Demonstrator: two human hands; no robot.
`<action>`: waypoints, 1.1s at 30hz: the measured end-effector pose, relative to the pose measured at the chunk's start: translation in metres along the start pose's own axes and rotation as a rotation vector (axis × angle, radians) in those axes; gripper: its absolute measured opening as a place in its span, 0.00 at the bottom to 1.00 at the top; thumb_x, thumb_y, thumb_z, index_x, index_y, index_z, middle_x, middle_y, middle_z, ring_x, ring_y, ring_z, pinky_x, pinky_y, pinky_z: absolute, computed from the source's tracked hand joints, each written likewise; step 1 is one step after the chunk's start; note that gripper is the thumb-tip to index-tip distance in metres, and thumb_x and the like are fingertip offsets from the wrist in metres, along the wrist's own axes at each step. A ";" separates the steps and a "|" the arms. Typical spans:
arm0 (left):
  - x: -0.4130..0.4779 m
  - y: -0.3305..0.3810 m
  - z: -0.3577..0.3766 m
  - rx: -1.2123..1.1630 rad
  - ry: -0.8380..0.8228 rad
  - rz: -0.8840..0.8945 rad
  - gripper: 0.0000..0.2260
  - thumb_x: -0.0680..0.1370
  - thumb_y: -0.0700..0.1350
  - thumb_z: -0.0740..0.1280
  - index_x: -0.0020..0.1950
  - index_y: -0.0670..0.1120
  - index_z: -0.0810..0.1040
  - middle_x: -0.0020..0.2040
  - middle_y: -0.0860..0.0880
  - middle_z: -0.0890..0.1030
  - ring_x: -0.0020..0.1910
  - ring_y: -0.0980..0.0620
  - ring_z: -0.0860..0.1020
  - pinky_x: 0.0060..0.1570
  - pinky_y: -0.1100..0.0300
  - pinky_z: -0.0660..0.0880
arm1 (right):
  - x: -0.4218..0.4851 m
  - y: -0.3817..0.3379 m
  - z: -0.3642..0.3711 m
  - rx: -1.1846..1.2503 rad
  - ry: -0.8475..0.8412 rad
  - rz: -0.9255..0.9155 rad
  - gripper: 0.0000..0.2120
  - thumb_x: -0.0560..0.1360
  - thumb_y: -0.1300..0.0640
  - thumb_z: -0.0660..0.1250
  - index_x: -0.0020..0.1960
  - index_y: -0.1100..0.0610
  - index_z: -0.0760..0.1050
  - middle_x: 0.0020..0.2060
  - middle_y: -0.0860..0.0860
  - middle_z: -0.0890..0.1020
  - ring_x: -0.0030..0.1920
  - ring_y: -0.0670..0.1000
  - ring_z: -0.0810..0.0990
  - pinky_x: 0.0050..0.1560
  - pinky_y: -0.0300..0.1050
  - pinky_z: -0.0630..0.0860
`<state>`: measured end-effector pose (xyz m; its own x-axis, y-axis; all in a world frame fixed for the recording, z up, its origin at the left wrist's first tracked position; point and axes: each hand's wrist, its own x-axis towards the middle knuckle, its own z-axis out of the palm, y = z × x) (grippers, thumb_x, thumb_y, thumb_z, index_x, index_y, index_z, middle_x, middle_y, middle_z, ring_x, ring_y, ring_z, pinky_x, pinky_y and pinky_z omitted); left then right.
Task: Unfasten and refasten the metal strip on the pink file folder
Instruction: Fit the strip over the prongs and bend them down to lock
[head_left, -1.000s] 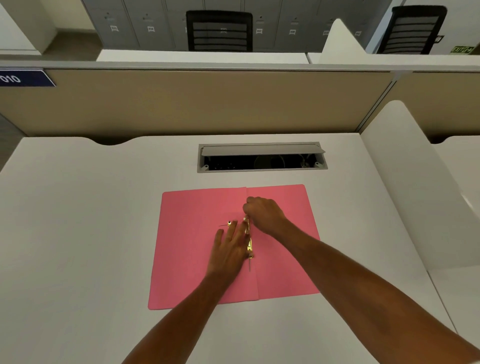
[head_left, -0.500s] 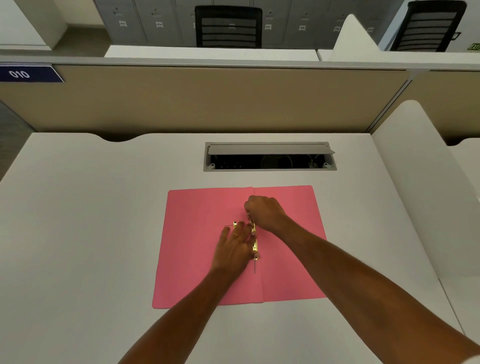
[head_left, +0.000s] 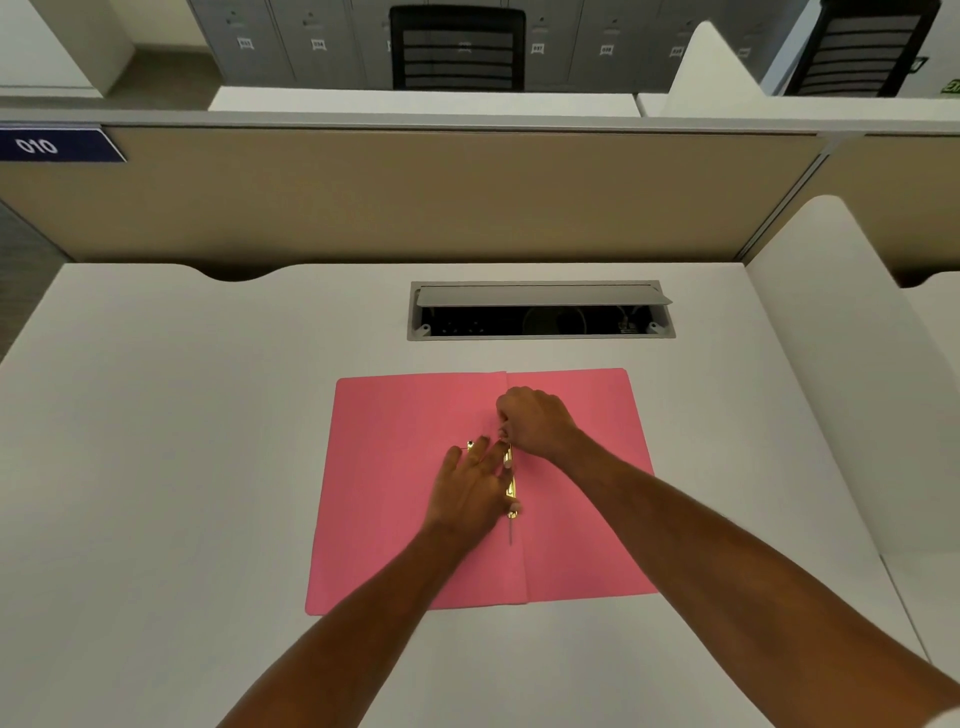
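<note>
A pink file folder (head_left: 395, 499) lies open and flat on the white desk (head_left: 182, 467). Along its centre fold runs a gold metal strip (head_left: 511, 486), with a thin prong sticking out below it. My left hand (head_left: 475, 488) rests flat on the folder, fingers spread, pressing beside and partly over the strip. My right hand (head_left: 535, 421) is curled over the strip's upper end, fingertips pinched on it. That upper end is hidden under my fingers.
A cable hatch (head_left: 540, 312) with its grey lid raised is set into the desk just beyond the folder. A beige partition (head_left: 415, 197) closes the far edge. A white side divider (head_left: 841, 374) stands along the right.
Both hands stay at the same spots on the strip. The folder and desk have shifted slightly right in view as my head moved.
</note>
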<state>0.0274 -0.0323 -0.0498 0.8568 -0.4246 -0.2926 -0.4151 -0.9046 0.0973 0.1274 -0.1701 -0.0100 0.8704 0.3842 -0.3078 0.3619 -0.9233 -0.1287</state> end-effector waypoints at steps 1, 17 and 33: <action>0.000 -0.001 -0.001 0.004 0.002 0.003 0.27 0.83 0.59 0.66 0.77 0.45 0.77 0.86 0.43 0.65 0.85 0.38 0.63 0.77 0.39 0.66 | 0.000 0.000 -0.001 0.016 -0.004 0.006 0.09 0.80 0.57 0.72 0.57 0.61 0.82 0.56 0.58 0.84 0.55 0.60 0.85 0.54 0.55 0.84; -0.001 -0.004 -0.002 0.005 -0.001 0.010 0.26 0.84 0.59 0.63 0.78 0.48 0.76 0.86 0.45 0.65 0.83 0.39 0.67 0.73 0.41 0.70 | 0.000 0.007 -0.003 0.282 -0.037 0.172 0.07 0.76 0.62 0.73 0.52 0.65 0.82 0.54 0.61 0.84 0.54 0.63 0.84 0.53 0.55 0.83; 0.000 -0.010 0.005 -0.027 -0.027 0.036 0.25 0.86 0.57 0.61 0.81 0.49 0.71 0.88 0.45 0.60 0.86 0.39 0.61 0.77 0.41 0.69 | -0.020 0.011 0.010 0.423 0.117 0.212 0.07 0.81 0.58 0.72 0.57 0.60 0.82 0.54 0.56 0.83 0.53 0.57 0.83 0.54 0.54 0.82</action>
<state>0.0300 -0.0231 -0.0553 0.8327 -0.4564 -0.3136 -0.4370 -0.8894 0.1341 0.1108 -0.1877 -0.0150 0.9506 0.1631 -0.2640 0.0266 -0.8904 -0.4543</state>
